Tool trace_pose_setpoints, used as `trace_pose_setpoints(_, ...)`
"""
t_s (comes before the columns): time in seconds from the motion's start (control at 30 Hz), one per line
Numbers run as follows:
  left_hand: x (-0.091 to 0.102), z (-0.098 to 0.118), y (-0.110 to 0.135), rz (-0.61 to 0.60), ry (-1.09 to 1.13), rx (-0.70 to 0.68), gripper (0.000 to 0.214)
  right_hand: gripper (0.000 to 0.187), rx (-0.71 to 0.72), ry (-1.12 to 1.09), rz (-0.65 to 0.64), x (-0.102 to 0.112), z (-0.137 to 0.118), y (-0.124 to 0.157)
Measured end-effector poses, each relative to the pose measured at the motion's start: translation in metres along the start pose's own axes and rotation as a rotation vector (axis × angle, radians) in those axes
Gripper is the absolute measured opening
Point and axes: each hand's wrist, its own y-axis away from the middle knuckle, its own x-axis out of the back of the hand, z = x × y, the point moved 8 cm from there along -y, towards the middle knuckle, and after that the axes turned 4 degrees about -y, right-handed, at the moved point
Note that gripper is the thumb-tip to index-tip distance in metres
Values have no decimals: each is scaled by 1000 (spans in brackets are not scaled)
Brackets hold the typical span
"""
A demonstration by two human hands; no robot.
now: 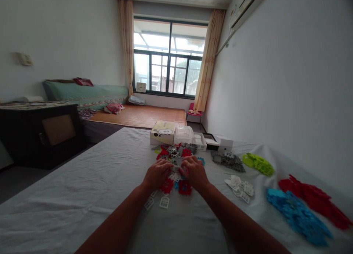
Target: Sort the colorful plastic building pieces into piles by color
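My left hand (158, 173) and my right hand (194, 172) face each other over a pile of interlocking plastic pieces (175, 151) in red, grey, white and a little green. Both hands have curled, pinching fingers on a small greyish plastic piece (175, 169) between them; its shape is mostly hidden. Below the hands lie a red square piece (184, 187) and another red piece (167, 186), with bits of blue and white between. Nearer me, a white window-shaped piece (164, 202) lies flat on the grey cloth (110, 180), with another white window piece (149, 203) to its left.
To the right lie sorted heaps: grey pieces (228, 161), lime green pieces (258, 164), white window pieces (239, 188), blue pieces (299, 215) and red pieces (314, 197). Behind the pile stand a yellow-white box (162, 133), a clear plastic container (184, 134) and a black tray (211, 140).
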Motion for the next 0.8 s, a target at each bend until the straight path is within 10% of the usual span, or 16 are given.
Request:
trace_pose_setpoints(0.27, -1, -3, 0, 4, 11, 1, 27, 24, -615, 30, 244, 74, 216, -3)
trace_pose_setpoints(0.43, 1, -4, 0, 14, 15, 8, 28, 14, -734, 183, 197, 89, 271, 20)
trace_pose_setpoints(0.63, 0, -6, 1, 21, 8, 25, 29, 19, -647, 213, 184, 80, 235, 17)
trace_pose_setpoints(0.8, -3, -2, 0, -3, -2, -12, 26, 23, -55, -55, -122, 12, 88, -1)
